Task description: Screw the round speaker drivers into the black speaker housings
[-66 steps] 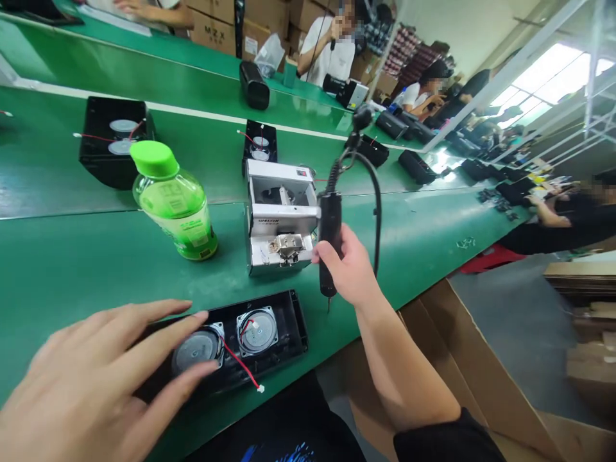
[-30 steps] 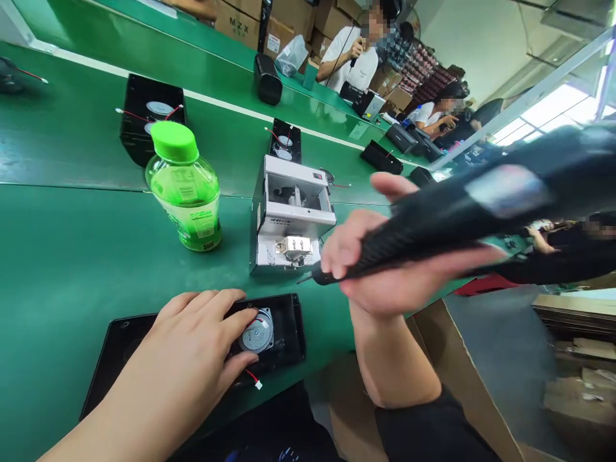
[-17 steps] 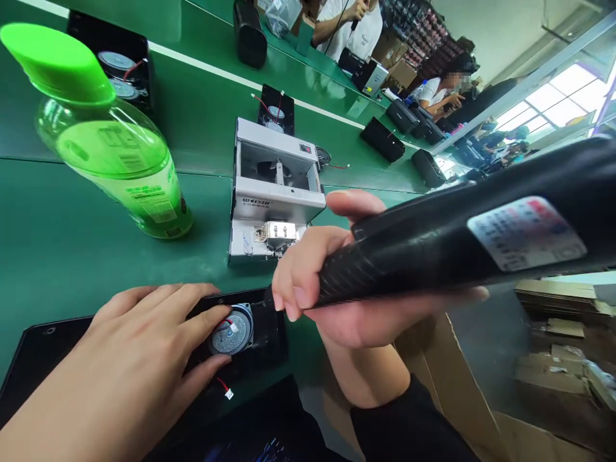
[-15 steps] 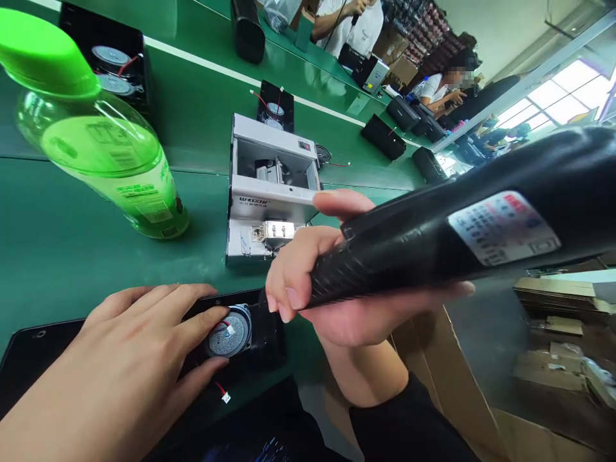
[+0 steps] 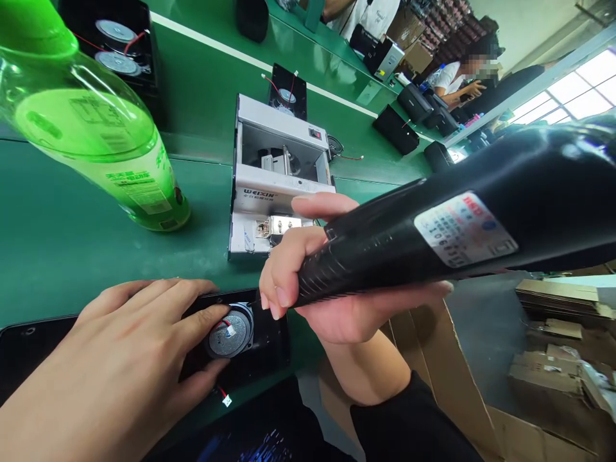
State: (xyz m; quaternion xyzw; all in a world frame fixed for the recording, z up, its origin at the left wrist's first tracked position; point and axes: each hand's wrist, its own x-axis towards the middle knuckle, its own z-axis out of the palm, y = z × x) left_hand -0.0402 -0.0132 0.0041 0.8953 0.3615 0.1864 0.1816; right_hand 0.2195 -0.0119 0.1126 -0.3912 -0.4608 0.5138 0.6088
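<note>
the round speaker is pinched at its rim between the thumb and forefinger of the left hand, inside the long black housing. the black power screwdriver is gripped by the curled fingers of the right hand, its tip hidden near the housing's far edge. beyond them, a silver machine and a green bottle are seen standing on the green bench; at the right, below it, cardboard is seen

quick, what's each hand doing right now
Left hand: partly open, fingers on the speaker.
Right hand: closed around the black screwdriver.
</note>
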